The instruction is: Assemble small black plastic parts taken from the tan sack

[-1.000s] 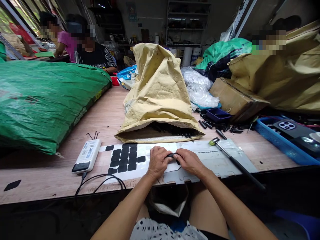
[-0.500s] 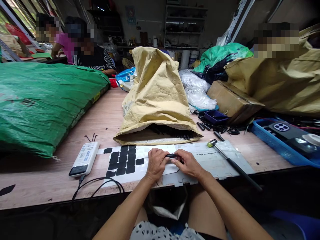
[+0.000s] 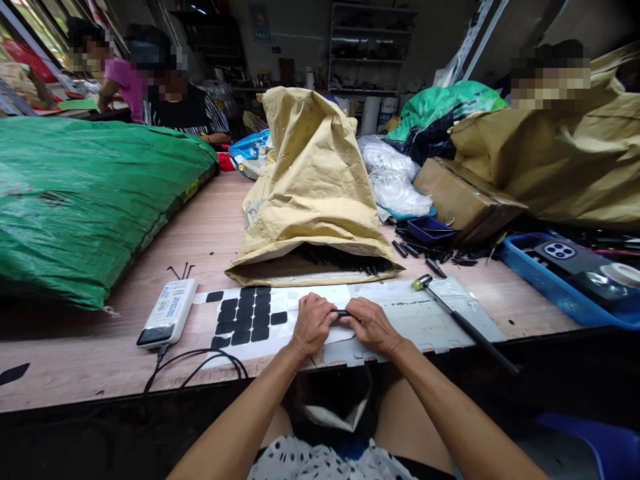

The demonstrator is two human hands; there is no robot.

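Between my two hands is a short black rod-shaped piece (image 3: 342, 313), held level just above the work sheet. My left hand (image 3: 313, 321) is closed on its left end, and my right hand (image 3: 371, 324) grips the other end. Fingers cover most of the piece, so its exact kind does not show. Under the hands lies a pale sheet (image 3: 295, 340), with rows of black rounded-square stickers (image 3: 244, 317) to the left. A small hammer (image 3: 463, 323) with a black handle rests at the right, its head toward the back.
An open tan sack (image 3: 315, 193) with black pieces inside stands ahead. Left are a white power bank (image 3: 169, 313) with a cable and a green sack (image 3: 100, 207). Right are loose black rods (image 3: 410, 250), a cardboard box (image 3: 467, 197) and a blue basket (image 3: 565, 283). Other people sit beyond.
My hands have drawn slightly closer together on the black piece, leaving less of it visible. The whole view has shifted a little; the other things stay in place.
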